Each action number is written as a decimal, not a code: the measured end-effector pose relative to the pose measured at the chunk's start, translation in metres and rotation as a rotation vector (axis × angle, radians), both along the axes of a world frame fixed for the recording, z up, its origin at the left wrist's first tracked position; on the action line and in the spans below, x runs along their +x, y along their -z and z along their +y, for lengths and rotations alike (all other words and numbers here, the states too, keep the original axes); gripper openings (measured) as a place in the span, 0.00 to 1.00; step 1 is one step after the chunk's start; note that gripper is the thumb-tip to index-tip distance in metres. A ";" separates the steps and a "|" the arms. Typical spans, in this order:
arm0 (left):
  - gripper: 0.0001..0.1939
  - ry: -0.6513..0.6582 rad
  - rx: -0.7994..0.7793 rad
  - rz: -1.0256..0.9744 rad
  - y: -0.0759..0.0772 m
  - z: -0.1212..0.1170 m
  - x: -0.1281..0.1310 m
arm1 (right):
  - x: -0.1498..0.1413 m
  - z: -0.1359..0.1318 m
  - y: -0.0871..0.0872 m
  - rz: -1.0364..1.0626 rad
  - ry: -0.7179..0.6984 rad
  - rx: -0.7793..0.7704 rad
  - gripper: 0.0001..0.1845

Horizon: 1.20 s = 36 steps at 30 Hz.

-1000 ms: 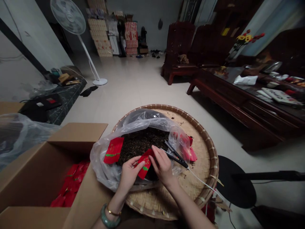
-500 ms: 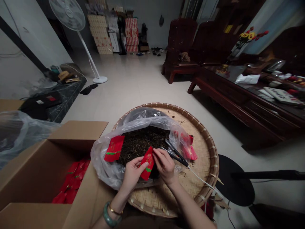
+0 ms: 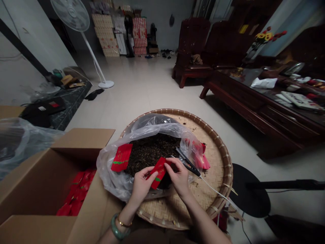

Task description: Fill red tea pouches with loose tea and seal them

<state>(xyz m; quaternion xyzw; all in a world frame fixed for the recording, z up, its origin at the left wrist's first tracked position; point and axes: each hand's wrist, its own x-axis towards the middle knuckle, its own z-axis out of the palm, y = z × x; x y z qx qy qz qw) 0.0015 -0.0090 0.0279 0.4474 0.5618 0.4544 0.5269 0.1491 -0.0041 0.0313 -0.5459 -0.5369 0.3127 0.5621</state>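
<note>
Left hand: the grip is closed, thumb and fingers pinching the red packet at its left side, toward the lower end. Right hand: the grip is also closed, thumb and fingertips together on the same packet at its upper right corner. The red packet lies between the two grips and touches both. It is held at a slant, upper end leaning right, with a green band near its lower end.

Position of the packet: above the near part of the open clear plastic bag, over the dark dried leaves inside it. The bag sits on the round woven bamboo tray, toward the left rim, and partly overhangs that rim.

A flat red packet with a green band rests at the left side of the bag's opening, beside the leaves and apart from the left hand. A black clamp tool lies just beyond the right hand, at the right side of the bag; a white cord runs from it across the tray's right rim. Red and pink packets lie farther right, partly behind the bag's plastic; their number cannot be told.

Left of the tray stands an open cardboard box, with a pile of red packets inside.
</note>
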 end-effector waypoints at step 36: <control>0.13 0.033 0.015 0.050 0.002 0.001 0.003 | 0.007 -0.003 0.016 -0.130 0.001 0.119 0.15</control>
